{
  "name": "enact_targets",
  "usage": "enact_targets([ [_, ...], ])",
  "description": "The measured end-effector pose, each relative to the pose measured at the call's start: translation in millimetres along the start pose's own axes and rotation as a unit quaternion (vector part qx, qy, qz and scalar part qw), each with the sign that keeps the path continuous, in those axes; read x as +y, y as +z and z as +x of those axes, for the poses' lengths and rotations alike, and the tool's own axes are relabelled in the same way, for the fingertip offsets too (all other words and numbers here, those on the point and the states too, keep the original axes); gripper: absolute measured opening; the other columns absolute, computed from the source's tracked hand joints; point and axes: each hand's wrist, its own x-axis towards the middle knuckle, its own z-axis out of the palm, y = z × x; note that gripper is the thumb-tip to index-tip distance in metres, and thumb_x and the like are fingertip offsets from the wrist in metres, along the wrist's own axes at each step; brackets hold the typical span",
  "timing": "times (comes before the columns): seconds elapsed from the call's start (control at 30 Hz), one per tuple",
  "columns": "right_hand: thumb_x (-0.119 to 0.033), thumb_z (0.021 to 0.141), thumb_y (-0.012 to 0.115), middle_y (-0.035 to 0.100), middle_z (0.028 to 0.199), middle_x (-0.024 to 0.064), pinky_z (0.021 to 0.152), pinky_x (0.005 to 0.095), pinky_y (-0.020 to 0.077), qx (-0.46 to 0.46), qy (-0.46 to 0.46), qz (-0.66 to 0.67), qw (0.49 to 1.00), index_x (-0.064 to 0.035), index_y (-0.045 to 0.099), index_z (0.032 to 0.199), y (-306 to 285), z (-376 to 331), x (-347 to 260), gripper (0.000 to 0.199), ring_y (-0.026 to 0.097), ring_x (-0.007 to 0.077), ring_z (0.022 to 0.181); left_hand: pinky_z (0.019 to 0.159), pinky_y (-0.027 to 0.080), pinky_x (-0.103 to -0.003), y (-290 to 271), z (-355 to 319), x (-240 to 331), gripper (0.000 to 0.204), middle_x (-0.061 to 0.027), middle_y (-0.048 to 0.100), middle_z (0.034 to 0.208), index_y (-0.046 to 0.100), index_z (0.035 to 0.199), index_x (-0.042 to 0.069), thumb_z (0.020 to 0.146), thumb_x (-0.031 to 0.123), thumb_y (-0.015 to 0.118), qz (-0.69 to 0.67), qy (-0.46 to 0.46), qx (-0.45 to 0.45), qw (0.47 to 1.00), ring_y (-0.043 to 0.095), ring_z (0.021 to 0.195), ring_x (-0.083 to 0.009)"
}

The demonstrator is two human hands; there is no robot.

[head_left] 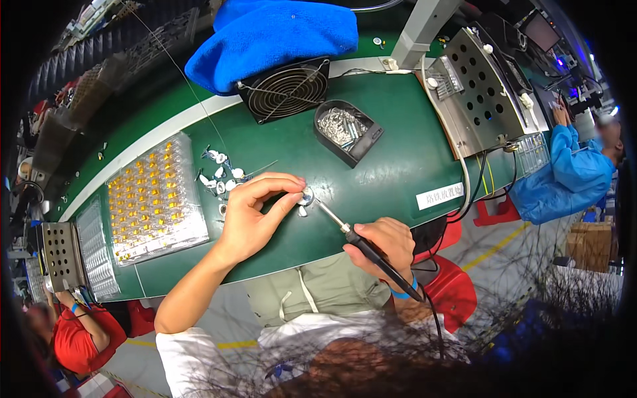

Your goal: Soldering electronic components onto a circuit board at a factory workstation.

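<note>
Now left hand [255, 212] pinches part [306, 195], iron [358, 242] touching.

Seen from above, a left hand [255, 212] pinches a small round silvery metal part [306, 195] against a green workbench [391, 172]. The right hand [383, 247] grips a black-handled soldering iron [358, 242], its tip touching the part. Nearby lie small white loose parts [217, 174], a clear plastic tray of yellow pieces [154, 199] and a black wire-grilled fan [285, 89]
</note>
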Motion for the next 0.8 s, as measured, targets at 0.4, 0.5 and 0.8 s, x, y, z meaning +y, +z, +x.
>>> enact_targets([
  [0.4,-0.016,0.075,0.092,0.074,0.086,0.0111,0.057,0.0331,0.0493,-0.043,-0.011,-0.036,0.998,-0.0024,0.071,0.108,0.8,0.9,-2.8,0.042,0.069,0.0241,0.064,0.094,0.058,-0.030,1.3,-1.7,-2.7,0.013,-0.0140,0.071,0.117,0.072,0.107,-0.005,0.094,-0.007,0.070,0.039,0.006,0.013,0.999,0.071,0.108,-0.0208],
  [0.5,-0.016,0.074,0.092,0.074,0.086,0.0109,0.056,0.0328,0.0487,-0.044,-0.016,-0.038,0.998,-0.0025,0.071,0.108,1.3,1.1,-1.8,0.043,0.068,0.0239,0.064,0.094,0.058,-0.031,1.4,-1.5,-2.3,0.013,-0.0141,0.071,0.116,0.073,0.107,-0.004,0.094,-0.007,0.070,0.039,0.007,0.013,0.999,0.071,0.108,-0.0214],
  [0.8,-0.015,0.073,0.093,0.074,0.087,0.0118,0.056,0.0335,0.0489,-0.053,-0.010,-0.031,0.998,-0.0024,0.070,0.109,0.4,1.9,-2.6,0.044,0.068,0.0244,0.063,0.094,0.058,-0.031,0.6,-1.4,-2.5,0.014,-0.0140,0.071,0.116,0.073,0.105,-0.003,0.092,-0.007,0.071,0.081,0.020,0.008,0.996,0.071,0.108,-0.0220],
])
